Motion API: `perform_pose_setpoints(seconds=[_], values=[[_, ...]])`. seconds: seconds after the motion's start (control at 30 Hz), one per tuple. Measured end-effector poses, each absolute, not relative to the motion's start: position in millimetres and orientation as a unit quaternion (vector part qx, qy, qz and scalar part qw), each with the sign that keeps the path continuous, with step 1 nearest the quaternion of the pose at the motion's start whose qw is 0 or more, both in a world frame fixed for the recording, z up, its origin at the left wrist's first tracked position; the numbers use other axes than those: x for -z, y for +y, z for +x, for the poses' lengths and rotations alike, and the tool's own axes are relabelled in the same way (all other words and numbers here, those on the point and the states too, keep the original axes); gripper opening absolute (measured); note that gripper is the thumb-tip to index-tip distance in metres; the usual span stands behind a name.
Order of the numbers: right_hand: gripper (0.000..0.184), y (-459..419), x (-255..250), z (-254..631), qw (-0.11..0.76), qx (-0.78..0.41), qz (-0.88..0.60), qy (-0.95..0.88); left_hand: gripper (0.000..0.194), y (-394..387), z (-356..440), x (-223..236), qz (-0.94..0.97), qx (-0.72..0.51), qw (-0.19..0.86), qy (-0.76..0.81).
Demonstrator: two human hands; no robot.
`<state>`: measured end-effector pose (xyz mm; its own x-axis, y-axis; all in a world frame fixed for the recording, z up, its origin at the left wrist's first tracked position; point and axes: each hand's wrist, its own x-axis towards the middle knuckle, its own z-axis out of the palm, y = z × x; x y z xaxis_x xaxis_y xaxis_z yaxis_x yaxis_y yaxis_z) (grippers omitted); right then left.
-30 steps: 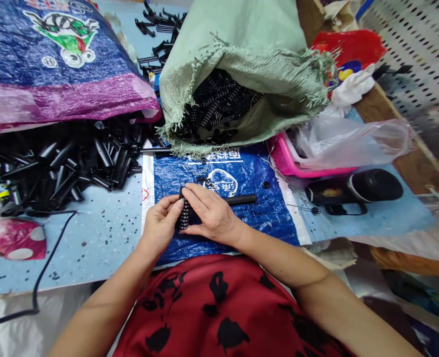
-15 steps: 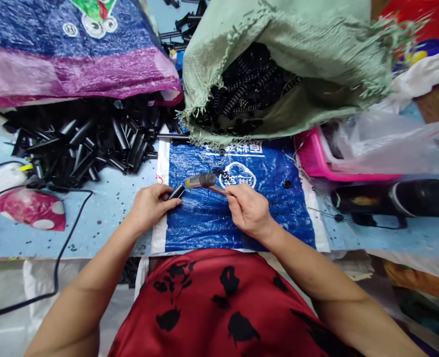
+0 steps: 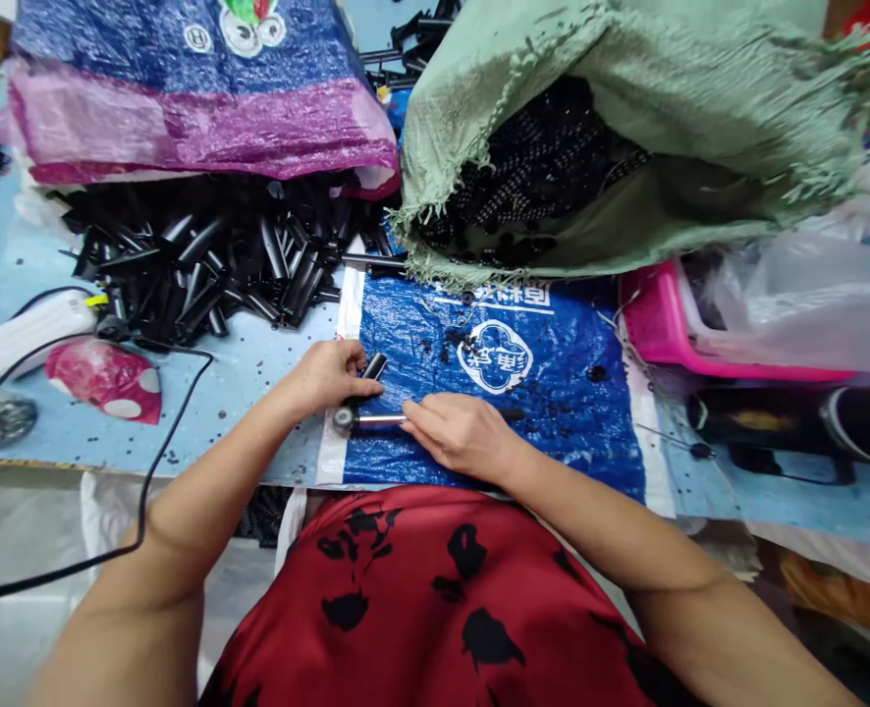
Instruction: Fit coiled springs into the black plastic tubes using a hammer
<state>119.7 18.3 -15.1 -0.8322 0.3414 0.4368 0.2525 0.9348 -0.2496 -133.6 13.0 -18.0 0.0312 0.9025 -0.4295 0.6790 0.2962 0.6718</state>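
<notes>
My left hand (image 3: 332,378) is closed, thumb and fingers pinching a short glossy black plastic piece (image 3: 376,366), which slants up to the right. My right hand (image 3: 468,432) is closed over the handle of a hammer (image 3: 380,419), with the fingers resting on its shiny shaft. The hammer lies low across the blue printed plastic sheet (image 3: 553,432), its round head just below my left hand and its dark grip end showing past my right hand. Small black bits are scattered on the sheet above both hands.
A heap of black plastic pieces (image 3: 206,265) lies back left, beneath a blue and purple sack (image 3: 206,123). An open green woven sack (image 3: 700,128) holds black beaded-looking parts. To the right are a pink tray (image 3: 652,324) and a black flask (image 3: 766,417). A black cable (image 3: 151,481) crosses the left.
First both hands held a small dark dotted part together. They then parted, the hammer raised in my right hand; now it is lowered onto the sheet. The view has shifted left.
</notes>
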Motion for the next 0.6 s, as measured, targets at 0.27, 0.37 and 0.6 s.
perform_pose_setpoints(seconds=[0.27, 0.37, 0.6], values=[[0.014, 44.9, 34.1, 172.9, 0.276, -0.126, -0.223, -0.926, 0.031, -55.1, -203.0, -48.7, 0.606, 0.038, 0.556, 0.568], [0.013, 54.3, 39.7, 174.8, 0.243, -0.122, -0.240, -0.932, 0.037, -54.5, -212.8, -53.1, 0.637, -0.030, 0.460, 0.617], [0.027, 96.2, 29.9, 139.1, 0.251, -0.182, -0.259, -0.915, 0.032, 34.5, -176.4, -7.3, 0.626, 0.018, -0.008, 0.779]])
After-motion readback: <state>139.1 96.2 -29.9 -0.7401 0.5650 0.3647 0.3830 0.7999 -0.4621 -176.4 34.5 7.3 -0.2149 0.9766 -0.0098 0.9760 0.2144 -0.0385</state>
